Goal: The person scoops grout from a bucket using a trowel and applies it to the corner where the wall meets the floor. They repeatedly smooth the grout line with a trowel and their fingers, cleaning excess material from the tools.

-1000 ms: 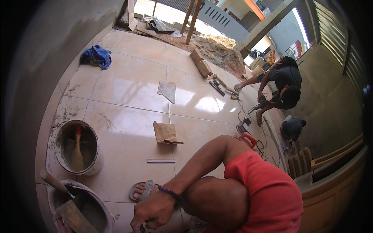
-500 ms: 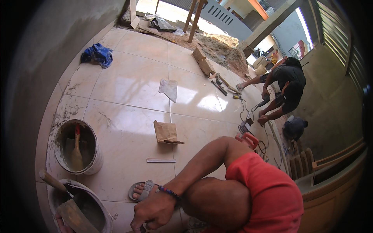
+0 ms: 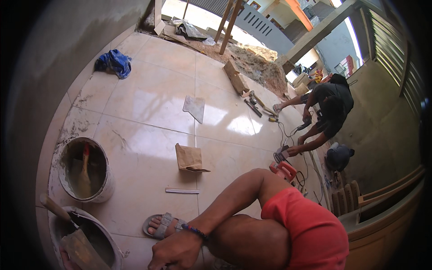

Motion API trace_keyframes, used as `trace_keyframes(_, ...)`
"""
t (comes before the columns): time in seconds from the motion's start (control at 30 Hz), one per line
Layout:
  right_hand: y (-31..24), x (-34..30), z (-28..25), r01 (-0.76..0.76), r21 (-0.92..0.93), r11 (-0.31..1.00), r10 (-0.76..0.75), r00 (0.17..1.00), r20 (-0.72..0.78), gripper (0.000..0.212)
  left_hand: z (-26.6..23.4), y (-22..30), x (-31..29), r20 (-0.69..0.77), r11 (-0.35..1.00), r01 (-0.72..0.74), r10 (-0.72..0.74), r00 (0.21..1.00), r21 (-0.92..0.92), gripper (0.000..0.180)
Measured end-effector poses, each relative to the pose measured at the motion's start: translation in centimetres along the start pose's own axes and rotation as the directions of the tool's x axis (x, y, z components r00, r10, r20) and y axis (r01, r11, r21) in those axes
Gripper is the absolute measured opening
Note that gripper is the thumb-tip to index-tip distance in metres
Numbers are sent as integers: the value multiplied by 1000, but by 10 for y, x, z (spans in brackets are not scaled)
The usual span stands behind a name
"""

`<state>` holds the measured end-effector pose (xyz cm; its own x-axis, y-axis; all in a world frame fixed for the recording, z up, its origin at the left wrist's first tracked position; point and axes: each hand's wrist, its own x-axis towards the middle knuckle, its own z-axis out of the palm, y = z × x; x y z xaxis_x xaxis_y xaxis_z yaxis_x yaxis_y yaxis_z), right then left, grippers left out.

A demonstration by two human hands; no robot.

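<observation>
My right hand (image 3: 175,253), with a dark beaded bracelet (image 3: 195,231) at the wrist, is at the lower edge in front of my bent knee. Its fingers curl downward, and the frame's edge hides whatever they hold. At the lower left, part of my left hand (image 3: 67,260) shows against the edge of a trowel (image 3: 85,251), fingers closed on its blade. The trowel's wooden handle (image 3: 55,206) points up and left over a bucket of grey mix (image 3: 118,252). Behind it stands another bucket (image 3: 108,194) with a red-handled brush (image 3: 84,173) in murky liquid.
On the glossy tiles (image 3: 139,96) lie a brown paper bag (image 3: 189,157), a pale strip (image 3: 182,191), a tile offcut (image 3: 194,108) and a blue cloth (image 3: 113,64). To the right, a co-worker (image 3: 333,101) bends over corded tools; a red power tool (image 3: 283,171) sits nearer.
The view has shifted slightly. My right hand sits a little lower, nearer the frame's edge. The co-worker's near hand has moved to a grey block-like thing on the floor.
</observation>
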<state>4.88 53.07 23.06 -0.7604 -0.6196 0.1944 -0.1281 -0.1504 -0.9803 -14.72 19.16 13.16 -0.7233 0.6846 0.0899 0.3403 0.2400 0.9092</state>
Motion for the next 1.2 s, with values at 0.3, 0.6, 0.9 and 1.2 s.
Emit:
trace_keyframes(0.3,-2,0,3,-9,52,999,8,1000,16,27,-11,-12,-4,57,996,-80,78,995,35,55)
trace_keyframes(0.6,0,4,6,-14,23,1000,13,1000,26,27,-25,-31,-14,30,991,-9,5,1000,133,58)
trace_keyframes(0.9,13,3,11,-42,-141,989,35,998,-53,31,-52,-78,-44,-113,965,258,-252,961,42,46)
trace_keyframes(1.2,6,-4,12,-153,-95,984,148,987,-64,31,-31,-42,-34,-132,932,346,-331,934,108,45)
